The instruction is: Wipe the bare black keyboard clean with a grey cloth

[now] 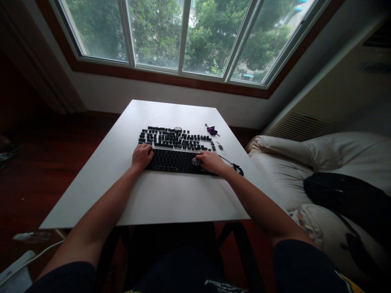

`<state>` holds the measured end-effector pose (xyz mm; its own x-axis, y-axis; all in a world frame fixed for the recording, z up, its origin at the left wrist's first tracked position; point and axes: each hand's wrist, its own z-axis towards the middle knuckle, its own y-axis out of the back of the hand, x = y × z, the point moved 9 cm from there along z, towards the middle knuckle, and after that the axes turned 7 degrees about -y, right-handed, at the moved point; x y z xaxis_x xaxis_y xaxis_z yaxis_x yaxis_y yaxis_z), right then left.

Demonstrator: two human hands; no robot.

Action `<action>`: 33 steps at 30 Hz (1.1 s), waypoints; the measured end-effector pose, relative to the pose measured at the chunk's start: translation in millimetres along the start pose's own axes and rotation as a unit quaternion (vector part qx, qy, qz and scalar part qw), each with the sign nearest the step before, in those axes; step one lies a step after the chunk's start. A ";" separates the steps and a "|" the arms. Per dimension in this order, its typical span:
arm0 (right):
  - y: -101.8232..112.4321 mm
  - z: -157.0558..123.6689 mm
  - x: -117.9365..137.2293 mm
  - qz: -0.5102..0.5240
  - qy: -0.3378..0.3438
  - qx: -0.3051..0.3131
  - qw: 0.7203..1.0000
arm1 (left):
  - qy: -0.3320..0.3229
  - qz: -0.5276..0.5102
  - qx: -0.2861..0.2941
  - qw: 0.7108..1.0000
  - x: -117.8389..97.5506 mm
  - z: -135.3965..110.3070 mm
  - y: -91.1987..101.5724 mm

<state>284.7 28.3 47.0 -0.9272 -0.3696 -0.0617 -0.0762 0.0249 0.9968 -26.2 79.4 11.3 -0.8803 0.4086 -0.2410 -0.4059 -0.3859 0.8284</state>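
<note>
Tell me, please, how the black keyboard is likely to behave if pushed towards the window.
The keyboard will probably stay stiff, as its long body looks straight and flat. Lying low and wide on the white table, it seems unlikely to tip. It would likely shove the loose keycaps ahead of it, since they lie just beyond its far edge.
</note>
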 end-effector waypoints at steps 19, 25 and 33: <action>-3.8 -14.9 28.3 0.115 0.049 0.001 0.992 | 0.003 -0.017 -0.002 1.000 5.0 0.4 -1.0; -15.0 -26.3 -30.7 0.119 -0.008 0.024 0.993 | -0.002 -0.025 -0.003 1.000 4.8 0.3 -1.2; -31.1 -32.8 -114.4 0.145 -0.102 0.121 0.977 | -0.007 -0.030 -0.003 1.000 6.5 0.2 -2.4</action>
<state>405.2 39.4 24.7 -0.9746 -0.1223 0.1875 0.1383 0.3297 0.9339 -30.8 83.2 7.8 -0.8502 0.4436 -0.2834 -0.4604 -0.3655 0.8090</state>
